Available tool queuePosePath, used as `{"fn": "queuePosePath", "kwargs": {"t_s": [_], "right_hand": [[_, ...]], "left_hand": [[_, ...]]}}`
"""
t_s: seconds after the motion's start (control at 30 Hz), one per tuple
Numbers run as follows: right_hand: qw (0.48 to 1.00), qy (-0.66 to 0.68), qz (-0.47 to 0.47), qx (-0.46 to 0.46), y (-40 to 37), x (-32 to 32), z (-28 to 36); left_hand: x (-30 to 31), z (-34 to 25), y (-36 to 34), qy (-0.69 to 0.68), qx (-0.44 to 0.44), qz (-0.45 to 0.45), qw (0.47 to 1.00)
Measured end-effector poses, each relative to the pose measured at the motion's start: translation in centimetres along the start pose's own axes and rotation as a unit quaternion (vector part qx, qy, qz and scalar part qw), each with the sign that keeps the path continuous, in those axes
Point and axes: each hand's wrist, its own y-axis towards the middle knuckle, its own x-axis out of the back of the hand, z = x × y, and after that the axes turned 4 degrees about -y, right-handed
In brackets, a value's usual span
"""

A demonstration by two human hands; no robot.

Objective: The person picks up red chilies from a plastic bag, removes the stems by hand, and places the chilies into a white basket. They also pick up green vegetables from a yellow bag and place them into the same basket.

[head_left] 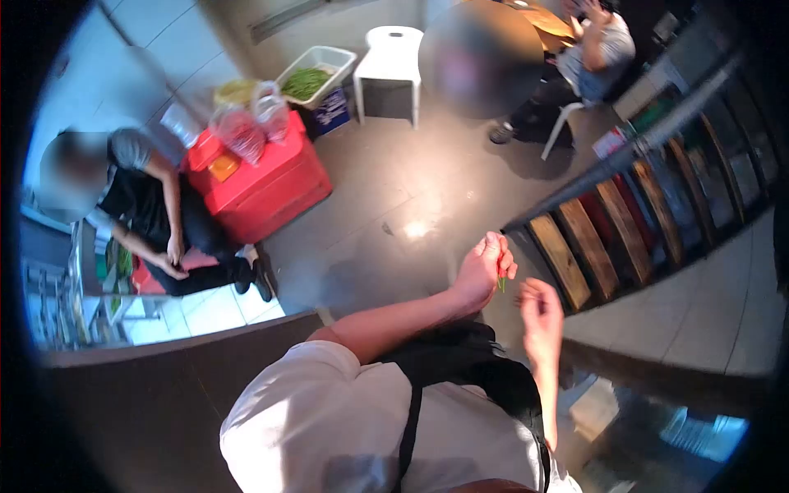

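My left hand [483, 273] is closed in front of my body, its fingers curled round a small red and green item [502, 282], perhaps a chilli; only a bit of it shows below the fingers. To the right of it and slightly lower, my right hand [541, 311] is raised with its fingers bent and apart, and nothing shows between them. The two hands do not touch.
A seated person is at the left beside a red box [267, 182] bearing plastic bags [238, 135]. Behind stand a white basket [332, 62] of green vegetables and a white chair [394, 59]. Another person sits at the back right. Wooden stair treads [560, 261] lie right.
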Motion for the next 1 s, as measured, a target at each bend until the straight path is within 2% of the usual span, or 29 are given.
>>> {"fn": "queuePosePath", "kwargs": {"t_s": [0.03, 0.07, 0.1, 0.17, 0.27, 0.3, 0.43, 0.47, 0.53, 0.57, 0.67, 0.77, 0.8, 0.87, 0.9, 0.93, 1.0], "right_hand": [[0.995, 0.076, 0.061, -0.009, 2.6, -1.7, -1.0], [0.984, 0.157, 0.08, -0.016, 4.9, -3.6, -4.1], [0.989, 0.113, 0.079, 0.052, 7.1, -5.4, -2.7], [0.973, 0.158, 0.169, 0.029, 11.1, -7.5, -1.2], [0.953, 0.165, 0.241, 0.078, 16.4, -9.7, -1.0], [0.946, 0.177, 0.26, 0.077, 18.3, -9.8, -0.6], [0.929, 0.21, 0.292, 0.087, 24.6, -9.8, 0.3], [0.929, 0.209, 0.294, 0.08, 26.0, -9.6, 0.7], [0.932, 0.179, 0.314, 0.036, 29.1, -9.7, 2.0], [0.909, 0.243, 0.336, -0.025, 30.4, -10.2, 1.8], [0.805, 0.398, 0.403, -0.178, 34.8, -13.2, 1.9], [0.759, 0.36, 0.49, -0.232, 38.9, -15.7, 2.6], [0.756, 0.353, 0.488, -0.256, 39.9, -17.1, 2.4], [0.82, 0.256, 0.495, -0.128, 42.0, -20.0, 2.3], [0.843, 0.203, 0.495, -0.057, 43.3, -21.8, 2.6], [0.857, 0.174, 0.485, -0.009, 44.9, -23.3, 3.5], [0.891, 0.124, 0.436, 0.019, 48.6, -27.0, 4.2]], "left_hand": [[0.0, -0.1, 1.1, 0.022, -0.042, -0.019, 0.999], [0.2, -0.7, 1.9, 0.043, -0.085, -0.039, 0.995], [0.3, -1.6, 3.3, 0.076, -0.153, -0.07, 0.983], [0.3, -4.1, 5.7, 0.143, -0.277, -0.132, 0.941], [1.3, -6.8, 9.7, 0.214, -0.373, -0.142, 0.892], [1.1, -7.4, 11.0, 0.231, -0.402, -0.146, 0.874], [-2.3, -8.5, 15.9, 0.223, -0.39, -0.234, 0.862], [-2.7, -8.6, 17.5, 0.21, -0.411, -0.246, 0.853], [-3.1, -9.6, 20.3, 0.295, -0.477, -0.23, 0.796], [-3.3, -10.3, 21.4, 0.335, -0.508, -0.222, 0.762], [-1.3, -14.1, 23.7, 0.573, -0.584, -0.208, 0.535], [0.7, -16.8, 25.7, 0.583, -0.606, -0.23, 0.491], [1.9, -17.9, 26.3, 0.603, -0.61, -0.243, 0.453], [3.3, -19.3, 28.2, 0.397, -0.565, -0.304, 0.656], [4.0, -20.5, 29.3, 0.279, -0.528, -0.321, 0.735], [5.2, -22.3, 31.4, 0.251, -0.549, -0.316, 0.732], [7.4, -26.1, 35.6, 0.224, -0.524, -0.319, 0.758]]}}
